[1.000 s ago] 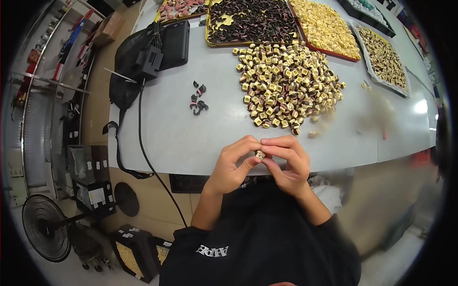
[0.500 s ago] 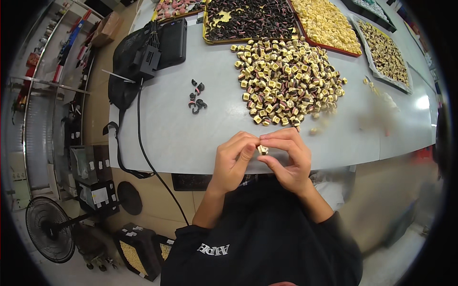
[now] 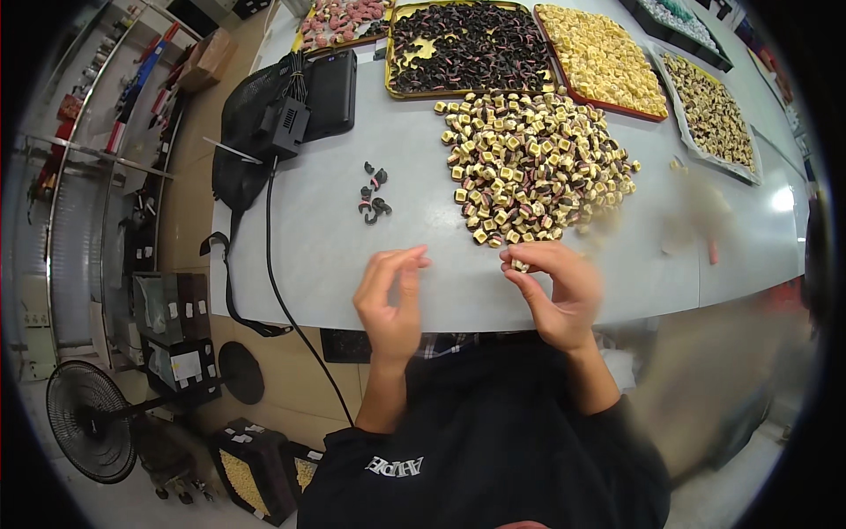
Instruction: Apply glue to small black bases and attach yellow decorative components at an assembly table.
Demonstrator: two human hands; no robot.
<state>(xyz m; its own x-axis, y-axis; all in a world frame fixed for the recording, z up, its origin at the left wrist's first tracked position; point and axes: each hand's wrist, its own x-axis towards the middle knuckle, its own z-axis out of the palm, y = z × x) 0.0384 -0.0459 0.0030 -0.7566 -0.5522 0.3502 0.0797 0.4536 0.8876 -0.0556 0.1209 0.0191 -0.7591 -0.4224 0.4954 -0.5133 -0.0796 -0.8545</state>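
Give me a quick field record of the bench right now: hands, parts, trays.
left hand: raised over the table edge, fingers curled, nothing visible in it
right hand: fingertips pinching a small cream square piece at the near edge of the pile
pile of cream and dark square pieces: loose on the grey table
small dark curved clips: a few, left of the pile
trays: dark parts, cream parts
black bag: far left corner
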